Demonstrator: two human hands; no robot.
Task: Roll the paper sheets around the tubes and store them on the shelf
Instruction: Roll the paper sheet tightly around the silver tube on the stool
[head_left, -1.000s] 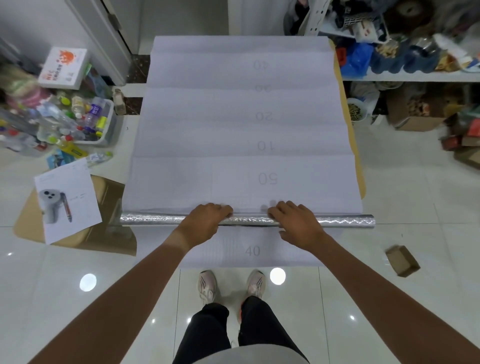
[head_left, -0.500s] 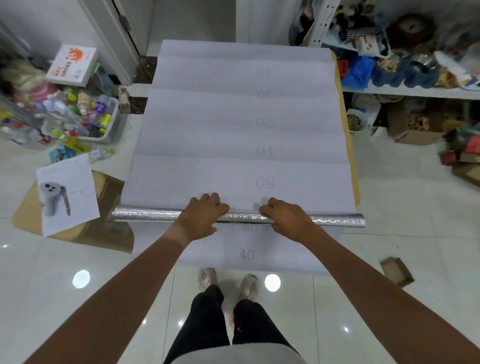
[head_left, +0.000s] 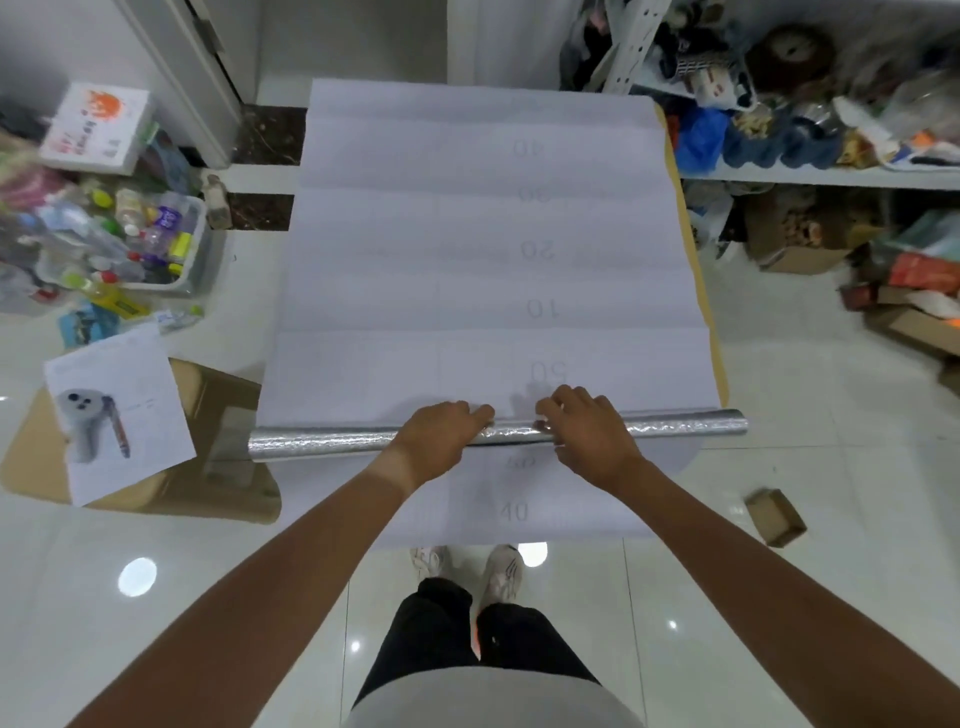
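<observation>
Two hands' fingers curled over silver tube (head_left: 332, 441) on paper sheets (head_left: 467, 270); bottle-filled plastic bin (head_left: 200, 249) nearby.

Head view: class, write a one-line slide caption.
Both hands, left and right, on a silver tube across overlapping paper sheets.

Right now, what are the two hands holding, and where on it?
Both the left hand and the right hand grip the silver tube near its middle, atop the paper sheets.
</observation>
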